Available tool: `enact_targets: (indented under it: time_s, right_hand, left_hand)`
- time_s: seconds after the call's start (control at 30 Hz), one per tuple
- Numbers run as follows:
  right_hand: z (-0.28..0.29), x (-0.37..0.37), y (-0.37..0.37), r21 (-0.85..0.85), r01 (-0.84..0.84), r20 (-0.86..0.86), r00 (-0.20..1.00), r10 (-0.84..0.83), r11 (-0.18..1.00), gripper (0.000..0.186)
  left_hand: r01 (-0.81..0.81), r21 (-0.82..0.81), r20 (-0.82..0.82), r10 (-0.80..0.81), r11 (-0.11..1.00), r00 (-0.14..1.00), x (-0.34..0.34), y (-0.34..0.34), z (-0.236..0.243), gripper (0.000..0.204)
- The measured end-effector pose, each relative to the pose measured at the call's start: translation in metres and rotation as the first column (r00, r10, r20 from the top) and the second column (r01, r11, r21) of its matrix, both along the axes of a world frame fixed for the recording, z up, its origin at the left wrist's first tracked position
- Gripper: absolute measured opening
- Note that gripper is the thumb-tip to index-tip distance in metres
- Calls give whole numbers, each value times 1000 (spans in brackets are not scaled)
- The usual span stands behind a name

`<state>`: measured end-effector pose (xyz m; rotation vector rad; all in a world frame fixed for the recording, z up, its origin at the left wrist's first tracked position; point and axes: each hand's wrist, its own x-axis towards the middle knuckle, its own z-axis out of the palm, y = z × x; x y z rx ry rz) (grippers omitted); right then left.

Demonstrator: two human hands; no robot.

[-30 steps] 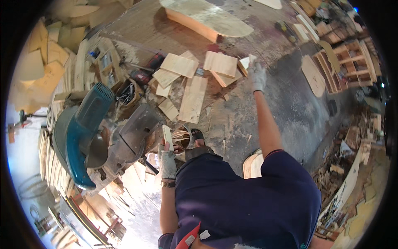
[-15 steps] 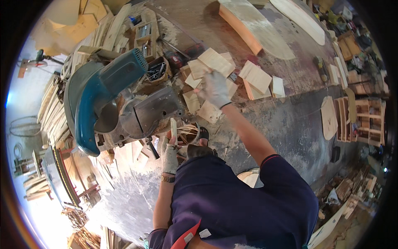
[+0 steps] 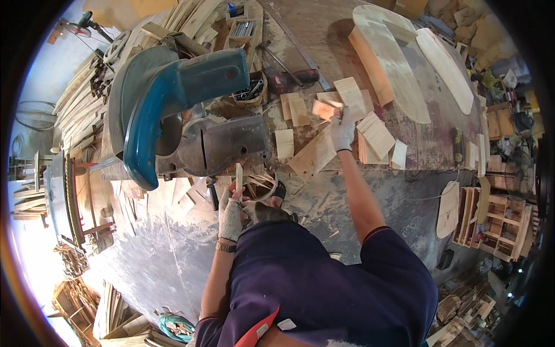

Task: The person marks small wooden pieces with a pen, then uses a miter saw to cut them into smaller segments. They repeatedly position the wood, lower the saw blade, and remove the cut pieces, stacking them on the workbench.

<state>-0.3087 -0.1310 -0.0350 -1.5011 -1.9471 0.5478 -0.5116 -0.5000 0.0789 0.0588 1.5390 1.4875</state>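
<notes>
My right hand (image 3: 343, 132), in a pale work glove, is closed on a small wooden piece (image 3: 325, 110) over the workbench. Flat wooden pieces (image 3: 350, 95) lie just beyond it, and a stack of wooden pieces (image 3: 374, 136) sits to its right. More loose wooden pieces, among them a small square one (image 3: 284, 143), lie to its left. Low in front of my body, my gloved left hand (image 3: 231, 218) grips a thin wooden strip (image 3: 239, 176), held upright with its edge toward me. It is below the front of the miter saw (image 3: 214, 147), whose blue handle (image 3: 141, 139) rises at the left.
A long rounded board (image 3: 399, 81) and a narrower pale one (image 3: 448, 75) lie at the far right of the bench. Beyond the saw are a box of tools (image 3: 250, 92) and a red-and-black power tool (image 3: 295, 80). A round container of wood scraps (image 3: 260, 185) stands below the bench edge.
My right hand has moved from the left pile toward the stack and now has a small wooden piece in it. The pieces there are spread differently. My left hand keeps its strip; the view has shifted.
</notes>
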Motion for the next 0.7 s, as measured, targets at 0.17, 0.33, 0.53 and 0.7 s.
enact_targets:
  time_s: [0.17, 0.33, 0.53, 0.7]
  right_hand:
    - [-7, 28, 5, -395, -53, -596, 775, -212, 917, 38]
    - [6, 29, -1, -554, -176, -681, 658, -321, 814, 44]
    - [30, -35, -31, 157, 34, 57, 997, -44, 987, 58]
    - [33, -90, -48, -110, -163, 506, 840, 197, 980, 67]
  left_hand:
    - [37, -10, -16, -37, 999, 999, -1, 11, -8, 51]
    - [92, 6, -21, -92, 996, 996, 4, 16, -17, 52]
    - [80, -11, -25, -80, 997, 996, 5, 13, -20, 52]
    - [63, -12, 4, -63, 998, 998, 5, 8, -15, 52]
